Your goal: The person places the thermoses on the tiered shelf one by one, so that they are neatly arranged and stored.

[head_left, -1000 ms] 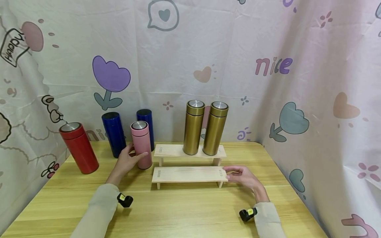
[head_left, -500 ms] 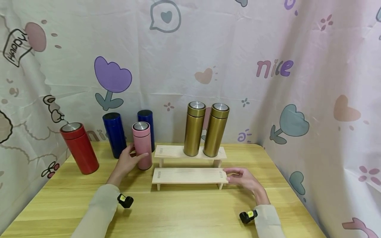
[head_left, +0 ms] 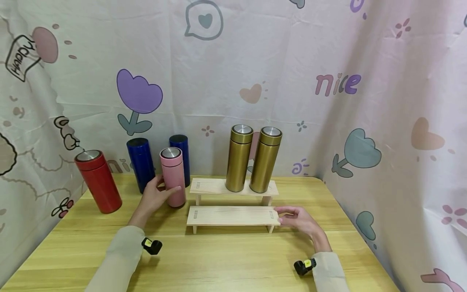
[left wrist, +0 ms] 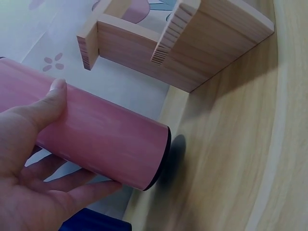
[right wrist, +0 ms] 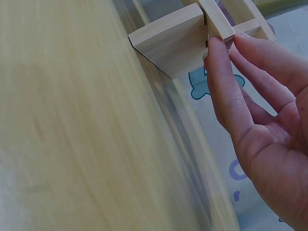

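My left hand (head_left: 156, 195) holds a pink thermos bottle (head_left: 174, 178) round its lower body, left of a pale wooden two-step rack (head_left: 233, 215). In the left wrist view the thumb lies on one side of the pink bottle (left wrist: 110, 130) and the fingers on the other; its dark base is close over the table. At the rack's right end, my right hand (head_left: 299, 218) pinches the lower step between thumb and fingers, seen closely on the board's edge (right wrist: 219, 21) in the right wrist view. Two gold thermos bottles (head_left: 238, 162) stand on the upper step.
Two blue bottles (head_left: 141, 166) stand behind the left hand, one partly hidden by the pink bottle. A red bottle (head_left: 98, 182) stands at the far left of the wooden table (head_left: 219, 259). A printed curtain (head_left: 204, 89) hangs behind and beside the table.
The left hand and the pink bottle have shifted slightly left. The right hand stays at the rack's end, and the head view has turned a little.
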Motion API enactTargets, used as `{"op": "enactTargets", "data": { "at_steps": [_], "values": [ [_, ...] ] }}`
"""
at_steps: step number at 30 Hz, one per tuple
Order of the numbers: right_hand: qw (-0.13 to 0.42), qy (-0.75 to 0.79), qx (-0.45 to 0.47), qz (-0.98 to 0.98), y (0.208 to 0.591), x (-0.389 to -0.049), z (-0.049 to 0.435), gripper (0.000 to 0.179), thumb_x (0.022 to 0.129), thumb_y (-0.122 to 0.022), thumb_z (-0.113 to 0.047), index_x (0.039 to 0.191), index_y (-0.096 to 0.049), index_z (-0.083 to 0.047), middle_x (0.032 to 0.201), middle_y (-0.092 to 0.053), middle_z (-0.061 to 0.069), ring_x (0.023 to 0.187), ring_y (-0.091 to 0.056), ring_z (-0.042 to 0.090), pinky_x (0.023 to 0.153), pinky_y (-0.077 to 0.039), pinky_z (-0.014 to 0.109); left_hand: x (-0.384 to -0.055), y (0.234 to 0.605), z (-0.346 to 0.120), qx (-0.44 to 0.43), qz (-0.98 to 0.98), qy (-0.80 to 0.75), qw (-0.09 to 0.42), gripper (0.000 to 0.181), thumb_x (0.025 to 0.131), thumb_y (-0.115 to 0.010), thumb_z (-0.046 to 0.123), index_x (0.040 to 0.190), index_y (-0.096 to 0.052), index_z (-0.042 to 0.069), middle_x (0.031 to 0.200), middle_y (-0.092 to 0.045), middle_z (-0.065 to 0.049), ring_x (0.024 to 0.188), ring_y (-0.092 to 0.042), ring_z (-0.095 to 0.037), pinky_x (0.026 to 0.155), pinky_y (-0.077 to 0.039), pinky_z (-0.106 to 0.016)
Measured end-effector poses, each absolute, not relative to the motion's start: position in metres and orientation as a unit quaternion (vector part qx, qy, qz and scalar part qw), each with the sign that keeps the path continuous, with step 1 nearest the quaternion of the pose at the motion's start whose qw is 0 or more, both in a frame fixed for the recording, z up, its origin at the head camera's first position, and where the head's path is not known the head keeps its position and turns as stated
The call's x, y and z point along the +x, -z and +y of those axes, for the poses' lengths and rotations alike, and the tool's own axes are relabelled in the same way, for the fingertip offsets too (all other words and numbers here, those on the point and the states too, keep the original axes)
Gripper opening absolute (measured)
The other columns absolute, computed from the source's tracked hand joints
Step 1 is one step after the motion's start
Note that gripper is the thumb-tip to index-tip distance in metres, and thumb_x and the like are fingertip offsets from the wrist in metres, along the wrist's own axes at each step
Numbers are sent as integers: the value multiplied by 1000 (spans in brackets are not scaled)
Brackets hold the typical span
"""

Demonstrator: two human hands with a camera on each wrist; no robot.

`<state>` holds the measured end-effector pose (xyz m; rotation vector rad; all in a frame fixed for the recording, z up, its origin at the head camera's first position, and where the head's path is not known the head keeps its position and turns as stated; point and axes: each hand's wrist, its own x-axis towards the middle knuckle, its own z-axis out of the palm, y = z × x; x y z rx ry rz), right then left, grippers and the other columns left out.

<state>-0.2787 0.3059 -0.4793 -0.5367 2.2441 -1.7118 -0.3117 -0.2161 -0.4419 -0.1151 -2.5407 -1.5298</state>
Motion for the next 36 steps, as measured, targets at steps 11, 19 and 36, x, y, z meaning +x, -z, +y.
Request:
{"op": "enactTargets", "data": {
  "at_steps": [11,19,36],
  "values": [
    [132,584,-185,779,481,-279,307,52,96,-70,-8,141,-53,13,138,-57,37,101,-72,8,88,-62,25,-310,437,-217,-39,-851,515,100,88,92,-77,44,160,-34,9,158,-44,-23,142,-46,-42,118,-40,-61],
    [131,592,-190,772,482,-279,307,51,97,-69,-6,140,-52,14,134,-61,32,101,-72,8,87,-62,25,-308,429,-214,-40,-848,518,103,87,92,-77,44,160,-35,9,158,-45,-22,141,-47,-42,118,-41,-60],
    [136,600,-183,767,479,-280,306,51,96,-70,-5,139,-52,16,133,-65,26,101,-72,7,88,-62,26,-302,411,-214,-59,-839,520,150,76,93,-78,36,154,-43,5,149,-53,-24,131,-55,-41,114,-46,-60]
  ]
}}
